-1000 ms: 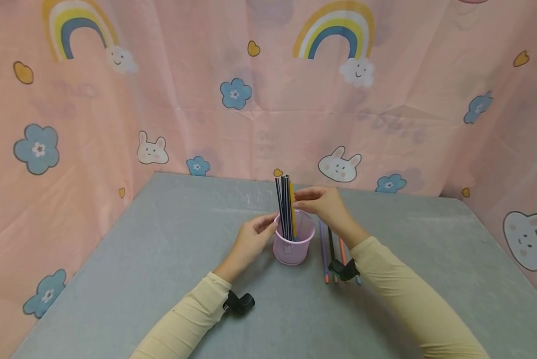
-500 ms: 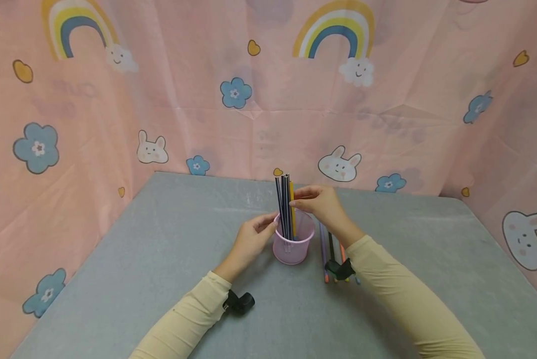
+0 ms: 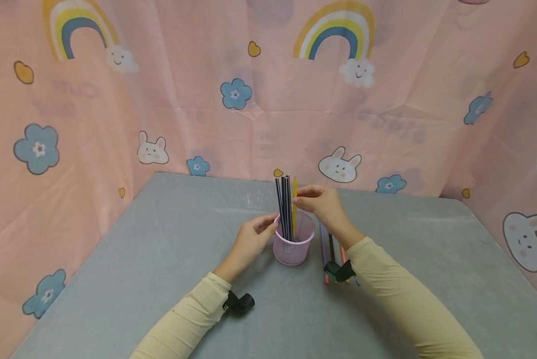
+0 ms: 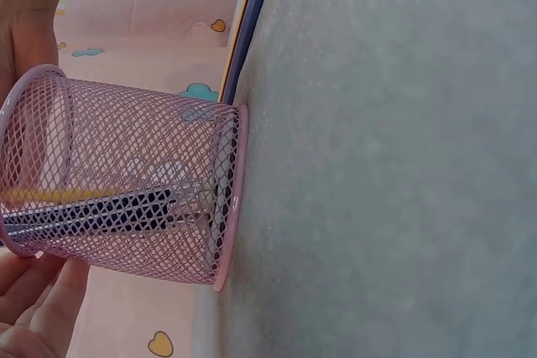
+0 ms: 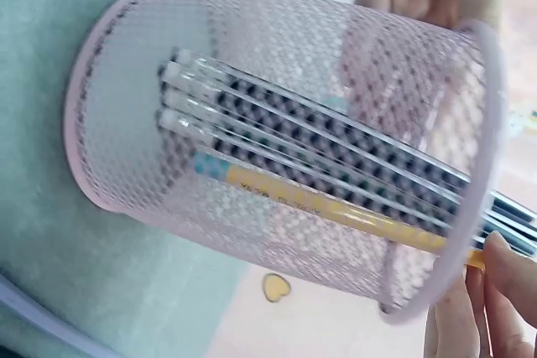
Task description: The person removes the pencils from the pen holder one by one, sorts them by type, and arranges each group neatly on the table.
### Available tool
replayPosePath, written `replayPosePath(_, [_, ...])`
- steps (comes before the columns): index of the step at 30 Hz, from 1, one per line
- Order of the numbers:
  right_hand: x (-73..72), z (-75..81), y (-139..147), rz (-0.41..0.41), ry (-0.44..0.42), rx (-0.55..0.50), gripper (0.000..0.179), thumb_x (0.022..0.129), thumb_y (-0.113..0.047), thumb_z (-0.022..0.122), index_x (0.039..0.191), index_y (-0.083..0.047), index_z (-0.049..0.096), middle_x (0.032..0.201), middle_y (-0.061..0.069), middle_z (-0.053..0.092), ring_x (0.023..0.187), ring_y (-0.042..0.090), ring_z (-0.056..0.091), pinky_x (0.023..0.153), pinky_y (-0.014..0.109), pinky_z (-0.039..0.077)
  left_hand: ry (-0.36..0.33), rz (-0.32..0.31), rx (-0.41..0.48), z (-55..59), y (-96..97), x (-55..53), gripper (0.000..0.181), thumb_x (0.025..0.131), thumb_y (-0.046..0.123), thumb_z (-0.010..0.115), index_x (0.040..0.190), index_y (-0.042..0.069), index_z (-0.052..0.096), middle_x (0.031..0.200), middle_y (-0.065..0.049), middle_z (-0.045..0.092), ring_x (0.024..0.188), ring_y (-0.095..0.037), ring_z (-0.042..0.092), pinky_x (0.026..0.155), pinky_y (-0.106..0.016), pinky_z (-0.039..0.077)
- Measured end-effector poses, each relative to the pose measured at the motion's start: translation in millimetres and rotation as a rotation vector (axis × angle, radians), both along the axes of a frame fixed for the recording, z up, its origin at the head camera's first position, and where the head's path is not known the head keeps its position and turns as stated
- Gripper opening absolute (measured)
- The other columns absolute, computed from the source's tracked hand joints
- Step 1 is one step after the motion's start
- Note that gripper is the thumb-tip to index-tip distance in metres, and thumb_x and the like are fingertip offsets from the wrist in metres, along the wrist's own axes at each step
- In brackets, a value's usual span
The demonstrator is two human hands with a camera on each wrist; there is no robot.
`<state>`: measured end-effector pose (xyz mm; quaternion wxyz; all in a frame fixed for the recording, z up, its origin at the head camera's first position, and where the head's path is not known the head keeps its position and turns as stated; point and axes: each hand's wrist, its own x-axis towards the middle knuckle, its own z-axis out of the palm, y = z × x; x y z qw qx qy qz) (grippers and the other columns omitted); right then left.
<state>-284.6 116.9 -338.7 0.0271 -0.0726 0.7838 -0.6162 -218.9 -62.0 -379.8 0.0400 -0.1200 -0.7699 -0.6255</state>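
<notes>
A pink mesh pen holder (image 3: 290,255) stands upright on the grey table. My left hand (image 3: 249,242) grips its rim from the left, thumb and fingers at the edge. Several dark pencils with pale stripes (image 3: 284,209) lean inside, white ends down in the right wrist view. Thumb and fingers of my right hand (image 3: 325,205) pinch a yellow pencil (image 3: 294,219) near its top. Its lower part is inside the holder; the right wrist view shows its blue end (image 5: 210,165) a little higher than the white ends.
Right of the holder, a purple pencil (image 3: 323,249), a dark pencil (image 3: 331,247) and an orange pencil (image 3: 342,253) lie on the table, partly hidden by the right forearm and its black wrist camera (image 3: 340,271). A pink printed curtain (image 3: 259,134) hangs behind the table.
The yellow pencil has risen slightly and moved right, apart from the dark pencils at its top, with my right hand pinching it. My left hand and the pen holder stay put.
</notes>
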Motion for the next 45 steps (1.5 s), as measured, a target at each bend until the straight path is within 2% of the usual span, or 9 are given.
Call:
replayPosePath(3, [0.6,6.2,5,-0.003,0.009,-0.023,0.032,0.082,-0.012,0.07,0.108,0.004,0.061,0.103,0.011,0.063,0.089,0.012,0.065,0.08,0.025,0.055,-0.001,0.001,-0.005,-0.6,0.6,-0.4,0.032,0.093,0.01,0.055,0.121,-0.004,0.057,0.121,-0.019,0.061,0.112,-0.029,0.059,0.096,-0.037,0.047])
replayPosePath(10, [1.4,22.2,13,0.014,0.022,-0.079,0.035,0.082,-0.012,0.07,0.109,0.007,0.059,0.092,-0.001,0.065,0.083,0.007,0.066,0.078,0.024,0.055,0.015,0.01,0.006,-30.8,-0.5,-20.1,0.034,0.092,0.019,0.058,0.122,0.003,0.059,0.121,-0.013,0.062,0.112,-0.024,0.059,0.096,-0.036,0.047])
replayPosePath(19, [10.5,46.4,27,0.032,0.054,-0.179,0.019,0.08,-0.011,0.072,0.097,-0.006,0.064,0.088,-0.004,0.066,0.081,0.008,0.068,0.076,0.025,0.055,0.033,0.013,0.012,-30.2,1.1,-17.5,0.031,0.092,0.017,0.058,0.119,0.003,0.061,0.118,-0.012,0.064,0.109,-0.022,0.061,0.093,-0.031,0.049])
replayPosePath(26, [19.2,63.1,38,0.038,0.099,-0.244,0.021,0.078,-0.011,0.074,0.097,-0.005,0.067,0.088,-0.003,0.066,0.079,0.01,0.068,0.076,0.027,0.055,0.031,0.012,0.018,-32.1,1.4,-17.8,0.032,0.092,0.017,0.058,0.12,0.003,0.061,0.118,-0.013,0.064,0.109,-0.023,0.061,0.093,-0.031,0.049])
replayPosePath(31, [26.4,70.7,45,0.039,0.1,-0.283,0.018,0.078,-0.01,0.074,0.094,-0.005,0.067,0.091,-0.001,0.064,0.08,0.01,0.068,0.077,0.027,0.055,0.044,0.014,0.024,-33.0,1.9,-17.7,0.031,0.092,0.016,0.058,0.12,0.002,0.061,0.117,-0.014,0.064,0.108,-0.024,0.062,0.093,-0.032,0.05])
replayPosePath(40, [33.2,71.0,63,0.008,0.128,-0.278,0.014,0.077,-0.006,0.074,0.09,-0.008,0.071,0.084,-0.003,0.069,0.078,0.01,0.068,0.075,0.027,0.056,0.018,0.014,0.041,-33.2,2.1,-17.6,0.032,0.092,0.017,0.058,0.121,0.002,0.06,0.119,-0.012,0.063,0.109,-0.022,0.061,0.093,-0.029,0.05])
replayPosePath(45, [34.1,65.0,73,-0.053,0.098,-0.199,0.014,0.076,-0.012,0.075,0.091,-0.013,0.072,0.084,-0.005,0.069,0.078,0.009,0.068,0.074,0.025,0.056,0.011,0.023,0.057,-31.6,1.1,-18.3,0.034,0.091,0.016,0.059,0.122,0.001,0.059,0.12,-0.014,0.062,0.11,-0.024,0.06,0.094,-0.033,0.049])
